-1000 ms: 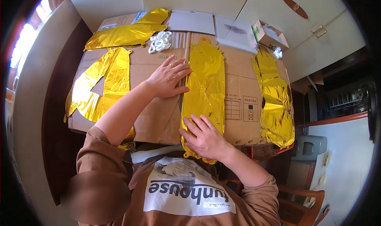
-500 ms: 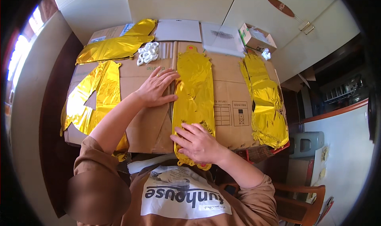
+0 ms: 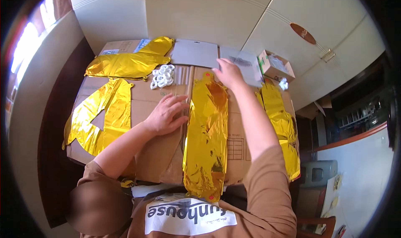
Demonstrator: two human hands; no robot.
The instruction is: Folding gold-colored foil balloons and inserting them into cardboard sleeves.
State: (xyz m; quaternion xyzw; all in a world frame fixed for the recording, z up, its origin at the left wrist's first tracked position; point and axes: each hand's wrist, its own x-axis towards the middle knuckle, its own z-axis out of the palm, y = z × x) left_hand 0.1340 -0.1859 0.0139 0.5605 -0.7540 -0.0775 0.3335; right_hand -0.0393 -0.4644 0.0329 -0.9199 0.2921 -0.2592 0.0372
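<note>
A flat gold foil balloon (image 3: pixel 206 142) lies lengthwise down the middle of the cardboard (image 3: pixel 154 158), its lower end hanging over the near edge. My left hand (image 3: pixel 166 116) rests beside its left edge, fingers spread and slightly bent, holding nothing. Over the far end of the balloon, by a small red spot, reaches my right hand (image 3: pixel 229 74). Its thumb and fingers are apart and nothing shows between them. Whether that hand touches the foil cannot be made out.
More gold foil balloons lie around: a bent one (image 3: pixel 125 62) far left, one with a triangular gap (image 3: pixel 115 117) at left, another (image 3: pixel 275 108) at right. White rings (image 3: pixel 163 76) are heaped near a grey-white panel (image 3: pixel 195 53). A small box (image 3: pixel 275 67) stands far right.
My right hand has moved from the balloon's near end to its far end. The left hand has slid slightly toward me. The view has tilted up, showing more of the cabinets.
</note>
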